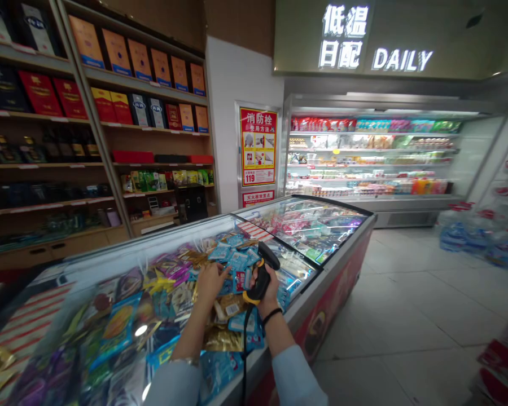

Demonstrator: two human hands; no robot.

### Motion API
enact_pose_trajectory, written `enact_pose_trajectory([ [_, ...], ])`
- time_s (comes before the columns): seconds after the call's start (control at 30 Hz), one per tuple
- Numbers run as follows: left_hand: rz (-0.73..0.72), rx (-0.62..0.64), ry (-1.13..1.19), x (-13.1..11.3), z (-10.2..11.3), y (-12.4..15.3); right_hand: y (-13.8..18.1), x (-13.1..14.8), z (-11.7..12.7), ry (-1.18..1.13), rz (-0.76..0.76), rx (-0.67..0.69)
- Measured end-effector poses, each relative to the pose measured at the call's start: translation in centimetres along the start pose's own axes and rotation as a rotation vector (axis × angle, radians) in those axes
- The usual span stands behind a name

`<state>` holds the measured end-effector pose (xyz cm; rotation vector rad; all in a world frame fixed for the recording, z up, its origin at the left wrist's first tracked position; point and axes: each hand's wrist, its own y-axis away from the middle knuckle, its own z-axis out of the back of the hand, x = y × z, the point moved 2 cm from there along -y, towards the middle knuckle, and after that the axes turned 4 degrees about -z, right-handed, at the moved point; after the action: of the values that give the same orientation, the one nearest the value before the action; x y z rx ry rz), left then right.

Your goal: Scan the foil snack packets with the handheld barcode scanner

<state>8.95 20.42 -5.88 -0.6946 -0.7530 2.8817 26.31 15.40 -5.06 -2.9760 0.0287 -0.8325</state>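
My right hand is wrapped round the grip of a black and yellow barcode scanner, whose cable hangs down along my forearm. The scanner's head points left at a small blue packet. My left hand reaches into the open chest freezer and its fingers pinch that blue packet from the left. Both hands hover over a heap of blue, gold and purple wrapped ice-cream packets. A dark band sits on my right wrist.
The freezer's far half is under a sliding glass lid. Wooden shelves of boxed goods fill the left wall. A lit open chiller stands at the back. Stacked water-bottle packs sit on the tiled floor at right.
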Motion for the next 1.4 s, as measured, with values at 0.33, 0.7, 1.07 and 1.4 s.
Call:
enact_pose_trajectory([
  [0.33, -0.029, -0.025, 0.088, 0.5, -0.3, 0.0, -0.2, -0.2, 0.1, -0.006, 0.007, -0.002],
  [0.7, -0.013, 0.076, 0.514, 0.0, 1.5, 0.6, -0.3, -0.3, 0.2, -0.039, -0.014, -0.005],
  [1.07, 0.191, -0.133, 0.715, 1.8, 4.2, 1.8, 0.9, 0.3, -0.5, 0.018, 0.048, 0.146],
  [1.4, 0.243, -0.378, 0.337, 1.6, 7.5, 2.8, 1.4, -0.8, -0.9, 0.282, -0.160, 0.368],
])
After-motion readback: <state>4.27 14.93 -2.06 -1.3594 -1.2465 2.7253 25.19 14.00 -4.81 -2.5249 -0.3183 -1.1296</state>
